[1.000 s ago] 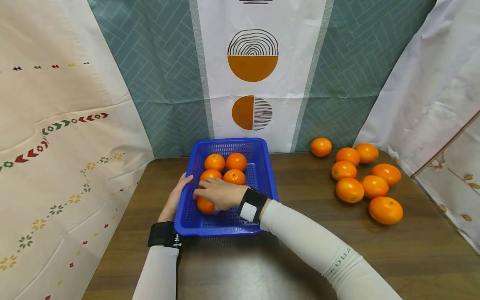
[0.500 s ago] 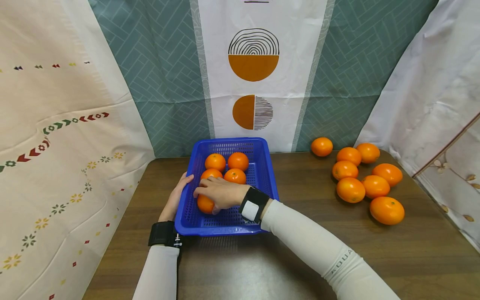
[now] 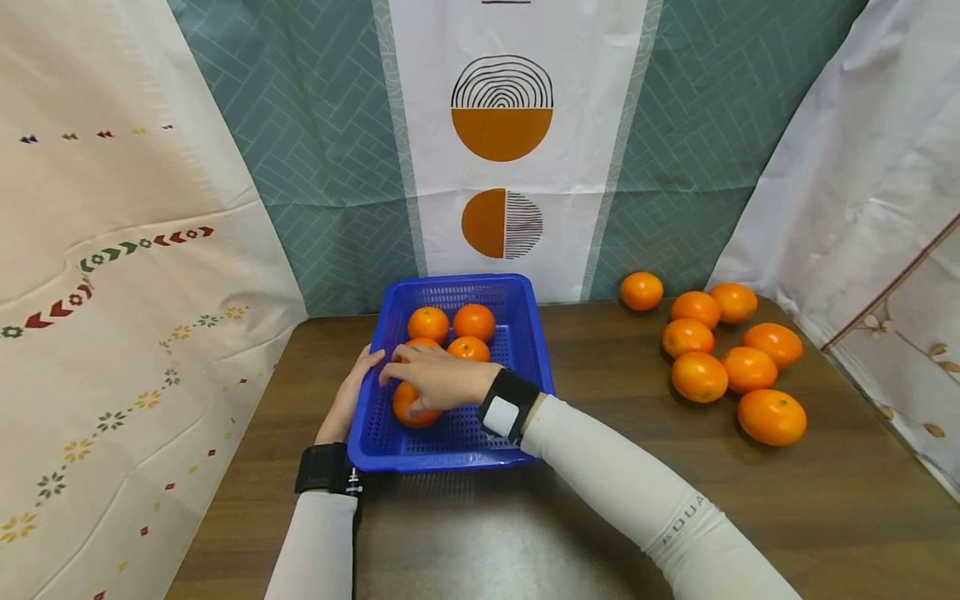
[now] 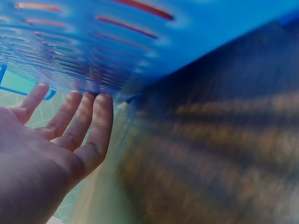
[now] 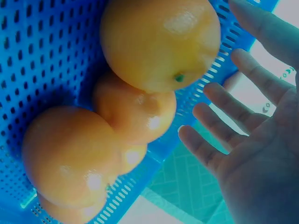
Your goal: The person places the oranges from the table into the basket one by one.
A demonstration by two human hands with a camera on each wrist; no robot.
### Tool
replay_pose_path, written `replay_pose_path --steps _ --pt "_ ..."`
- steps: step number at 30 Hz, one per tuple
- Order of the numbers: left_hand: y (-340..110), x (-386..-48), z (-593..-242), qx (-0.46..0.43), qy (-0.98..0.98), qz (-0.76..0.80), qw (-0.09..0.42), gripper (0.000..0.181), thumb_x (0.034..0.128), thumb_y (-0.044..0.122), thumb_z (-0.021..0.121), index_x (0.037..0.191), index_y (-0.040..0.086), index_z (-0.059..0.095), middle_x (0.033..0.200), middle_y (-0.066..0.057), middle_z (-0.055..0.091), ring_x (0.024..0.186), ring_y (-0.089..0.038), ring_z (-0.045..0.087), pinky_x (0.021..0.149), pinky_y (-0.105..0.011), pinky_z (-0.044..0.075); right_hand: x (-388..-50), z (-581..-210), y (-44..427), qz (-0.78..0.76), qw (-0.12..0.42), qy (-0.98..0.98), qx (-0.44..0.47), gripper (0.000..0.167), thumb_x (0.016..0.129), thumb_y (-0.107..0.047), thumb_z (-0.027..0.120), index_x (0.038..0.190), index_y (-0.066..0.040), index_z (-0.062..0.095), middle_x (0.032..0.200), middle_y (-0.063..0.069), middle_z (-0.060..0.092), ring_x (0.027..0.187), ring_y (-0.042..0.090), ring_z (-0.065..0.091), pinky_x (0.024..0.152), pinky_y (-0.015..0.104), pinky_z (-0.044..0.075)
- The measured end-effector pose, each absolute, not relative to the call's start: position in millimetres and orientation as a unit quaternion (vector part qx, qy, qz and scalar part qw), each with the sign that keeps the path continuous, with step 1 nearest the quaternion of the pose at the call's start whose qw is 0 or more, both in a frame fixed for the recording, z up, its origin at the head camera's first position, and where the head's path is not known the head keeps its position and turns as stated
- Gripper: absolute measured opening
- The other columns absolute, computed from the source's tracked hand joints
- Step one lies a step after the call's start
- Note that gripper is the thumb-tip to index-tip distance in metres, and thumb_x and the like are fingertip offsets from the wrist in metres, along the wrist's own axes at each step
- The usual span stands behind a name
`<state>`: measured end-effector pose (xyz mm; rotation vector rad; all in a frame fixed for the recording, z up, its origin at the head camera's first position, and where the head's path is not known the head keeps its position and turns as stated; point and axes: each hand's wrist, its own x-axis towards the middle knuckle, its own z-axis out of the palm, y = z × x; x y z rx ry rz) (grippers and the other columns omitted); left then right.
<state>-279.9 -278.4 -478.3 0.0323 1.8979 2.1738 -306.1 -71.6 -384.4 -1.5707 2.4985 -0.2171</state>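
Inside the blue basket (image 3: 438,462) sit five oranges (image 3: 428,324), the right hand (image 3: 444,377) above the nearest one (image 3: 406,406) with its grip spread; along the basket's left side, the left hand (image 3: 348,402) touches it, grip outstretched. Right of the basket, a stretch of desk (image 3: 600,358) leads to eight loose oranges (image 3: 699,377); behind the basket hang patterned cloths (image 3: 333,150).

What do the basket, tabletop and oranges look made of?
Basket: most likely moulded plastic; uniform blue, thin slotted walls, semi-gloss.
Tabletop: wood or wood-look laminate; brown streaky grain with a soft sheen. Can't tell which.
Oranges: probably real fruit; glossy orange peel, and the right wrist view shows a green stem spot on one. Convincing fakes aren't ruled out.
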Motion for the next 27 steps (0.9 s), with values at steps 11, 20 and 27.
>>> replay_pose_path --steps 11,20,27 --pt "-275.7 -274.2 -469.8 0.039 0.629 0.767 0.12 0.046 0.1136 0.046 0.03 0.158 0.034 0.024 0.154 -0.008 0.036 0.127 -0.023 0.052 0.101 -0.039 0.052 -309.4 -356.3 -56.0 -0.229 0.057 0.825 -0.513 0.039 0.104 -0.026 0.066 0.141 -0.012 0.061 0.138 0.009 0.055 0.131 0.024 0.049 0.114 0.036 0.042" --pt "-274.5 -267.0 -459.1 0.018 0.631 0.764 0.135 0.058 0.1116 0.05 0.036 0.163 0.035 0.015 0.165 -0.009 0.026 0.14 -0.032 0.039 0.109 -0.046 0.046 -315.2 -333.5 -27.3 -0.304 0.021 0.831 -0.465 0.031 0.106 -0.024 0.062 0.136 -0.015 0.064 0.133 0.006 0.055 0.125 0.022 0.05 0.111 0.038 0.043" --pt "-273.1 -266.5 -461.4 0.027 0.629 0.766 0.132 0.059 0.1124 0.049 0.035 0.165 0.033 0.012 0.166 -0.009 0.023 0.142 -0.032 0.036 0.11 -0.046 0.044 -318.8 -332.9 -5.9 -0.353 -0.003 0.82 -0.45 0.029 0.105 -0.02 0.064 0.133 -0.013 0.065 0.136 0.009 0.055 0.131 0.024 0.05 0.112 0.043 0.043"
